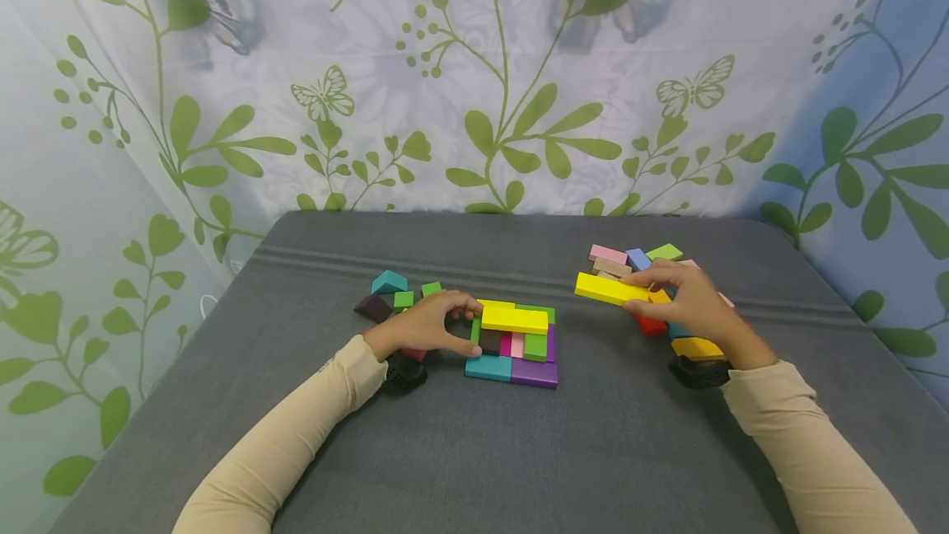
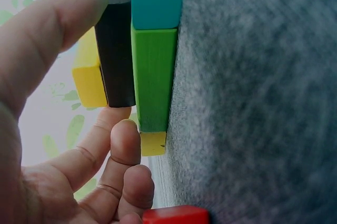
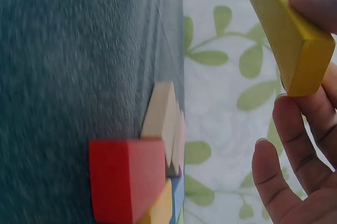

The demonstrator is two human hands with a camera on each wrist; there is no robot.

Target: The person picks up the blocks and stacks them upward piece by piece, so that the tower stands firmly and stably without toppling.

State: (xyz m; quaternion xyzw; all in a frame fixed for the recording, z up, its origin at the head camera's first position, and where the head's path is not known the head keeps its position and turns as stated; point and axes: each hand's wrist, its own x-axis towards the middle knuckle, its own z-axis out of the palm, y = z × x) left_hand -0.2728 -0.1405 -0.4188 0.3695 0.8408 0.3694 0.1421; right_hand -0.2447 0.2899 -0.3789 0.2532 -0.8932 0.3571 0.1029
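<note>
A flat cluster of coloured blocks (image 1: pixel 515 346) lies mid-table, with a yellow block (image 1: pixel 514 319) on top and teal (image 1: pixel 488 367) and purple (image 1: pixel 534 372) blocks in front. My left hand (image 1: pixel 469 326) holds its left edge between thumb and index finger. In the left wrist view the thumb (image 2: pixel 52 29) presses a black block (image 2: pixel 118 61) beside a green one (image 2: pixel 152 77). My right hand (image 1: pixel 656 287) grips a long yellow block (image 1: pixel 610 288), lifted off the table. The same long yellow block (image 3: pixel 284 29) shows in the right wrist view.
Loose teal (image 1: pixel 389 282), dark brown (image 1: pixel 373 307) and green (image 1: pixel 404 298) blocks lie behind my left hand. Under and behind my right hand sits a pile with pink (image 1: pixel 608 254), blue (image 1: pixel 638 259), green (image 1: pixel 665 251) and red (image 1: pixel 650 325) blocks. Grey cloth (image 1: pixel 474 452) covers the table; a leaf-print curtain hangs around it.
</note>
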